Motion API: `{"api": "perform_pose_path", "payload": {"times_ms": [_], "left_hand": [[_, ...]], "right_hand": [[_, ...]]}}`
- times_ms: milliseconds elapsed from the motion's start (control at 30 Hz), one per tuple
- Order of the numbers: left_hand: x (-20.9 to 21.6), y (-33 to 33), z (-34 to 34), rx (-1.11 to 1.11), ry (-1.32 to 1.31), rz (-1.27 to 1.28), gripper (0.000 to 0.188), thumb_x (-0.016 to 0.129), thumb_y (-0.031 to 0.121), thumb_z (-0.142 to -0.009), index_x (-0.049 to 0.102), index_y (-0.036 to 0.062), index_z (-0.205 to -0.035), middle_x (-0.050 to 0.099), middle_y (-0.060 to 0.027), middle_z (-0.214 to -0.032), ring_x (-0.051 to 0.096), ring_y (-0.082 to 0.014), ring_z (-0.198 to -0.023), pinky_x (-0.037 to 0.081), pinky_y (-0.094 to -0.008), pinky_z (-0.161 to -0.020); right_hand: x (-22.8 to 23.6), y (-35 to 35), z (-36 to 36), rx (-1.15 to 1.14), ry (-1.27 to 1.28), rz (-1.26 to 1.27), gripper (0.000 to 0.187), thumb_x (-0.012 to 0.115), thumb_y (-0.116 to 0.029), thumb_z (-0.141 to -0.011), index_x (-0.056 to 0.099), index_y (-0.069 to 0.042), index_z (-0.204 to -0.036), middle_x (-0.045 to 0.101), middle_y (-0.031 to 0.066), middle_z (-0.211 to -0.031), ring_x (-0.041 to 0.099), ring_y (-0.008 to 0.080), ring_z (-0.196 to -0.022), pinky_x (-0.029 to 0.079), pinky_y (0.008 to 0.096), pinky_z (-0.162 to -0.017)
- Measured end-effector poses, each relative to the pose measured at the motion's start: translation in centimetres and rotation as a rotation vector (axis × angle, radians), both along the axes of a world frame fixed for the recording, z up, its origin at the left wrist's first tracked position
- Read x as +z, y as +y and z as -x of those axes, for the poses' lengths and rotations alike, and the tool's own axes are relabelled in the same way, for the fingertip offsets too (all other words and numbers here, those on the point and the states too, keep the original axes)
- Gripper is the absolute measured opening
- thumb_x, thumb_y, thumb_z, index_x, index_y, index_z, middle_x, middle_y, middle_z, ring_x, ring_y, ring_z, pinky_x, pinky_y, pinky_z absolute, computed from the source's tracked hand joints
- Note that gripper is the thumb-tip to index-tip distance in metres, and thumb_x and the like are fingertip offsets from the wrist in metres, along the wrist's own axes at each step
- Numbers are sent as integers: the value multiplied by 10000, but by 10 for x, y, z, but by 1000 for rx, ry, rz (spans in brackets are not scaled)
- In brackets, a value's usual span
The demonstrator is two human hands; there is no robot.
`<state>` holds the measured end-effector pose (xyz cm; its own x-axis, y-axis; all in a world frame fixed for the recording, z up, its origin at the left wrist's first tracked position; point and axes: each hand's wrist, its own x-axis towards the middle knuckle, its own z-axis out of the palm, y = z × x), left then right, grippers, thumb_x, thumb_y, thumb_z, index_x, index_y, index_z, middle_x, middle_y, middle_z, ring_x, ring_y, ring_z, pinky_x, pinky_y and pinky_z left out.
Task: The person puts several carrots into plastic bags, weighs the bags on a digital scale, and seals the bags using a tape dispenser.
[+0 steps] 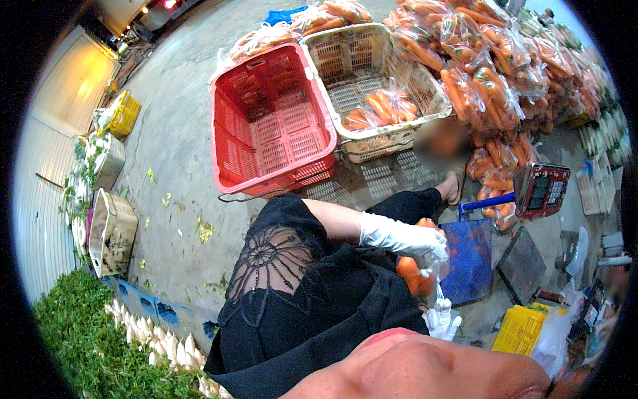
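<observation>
Gripped the bag of carrots (pixel 413 276), right of centre frame, with the left hand (pixel 430 246) curled around its plastic. Held the right hand (pixel 442 320) lower, beside the trailing plastic; could not tell whether pinching. Judged the bag fairly heavy, firm inside, slippery outside; best taken by the gathered neck, supported beneath. Noted blue scale platform (pixel 468 259) farther right. Could not make out right forearm or bag's underside.

one wide fisheye view looks steeply down from the person's head, the black clothing (pixel 319 299) very near, the hands (pixel 430 247) a little farther; beyond them it takes in the floor (pixel 176 156), bending straight edges toward its dark rim.
</observation>
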<state>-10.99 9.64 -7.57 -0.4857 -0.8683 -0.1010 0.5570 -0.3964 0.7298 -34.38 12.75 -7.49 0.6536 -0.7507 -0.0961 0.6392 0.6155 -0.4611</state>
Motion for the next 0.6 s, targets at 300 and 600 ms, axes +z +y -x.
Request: {"api": "perform_pose_path", "payload": {"times_ms": [300, 600], "left_hand": [[42, -25, -23, -86, 352, -590, 298, 590, 319, -877, 472, 147, -664, 383, 25, -552, 345, -72, -428, 273, -223, -373], [-47, -20, 46, -102, -231, -320, 332, 626, 364, -888, 575, 111, -679, 487, 24, -530, 432, -99, -411, 364, -250, -382]], "right_hand": [[18, -18, 35, 44, 1043, 863, 165, 606, -188, -967, 598, -60, -1072, 550, 13, -646, 417, 101, -439, 352, 243, -420], [20, -19, 30, -15, 1020, 446, 263, 488, -218, -1012, 665, -24, -1019, 506, -45, -696, 361, 17, -517, 280, 184, -469]]}}
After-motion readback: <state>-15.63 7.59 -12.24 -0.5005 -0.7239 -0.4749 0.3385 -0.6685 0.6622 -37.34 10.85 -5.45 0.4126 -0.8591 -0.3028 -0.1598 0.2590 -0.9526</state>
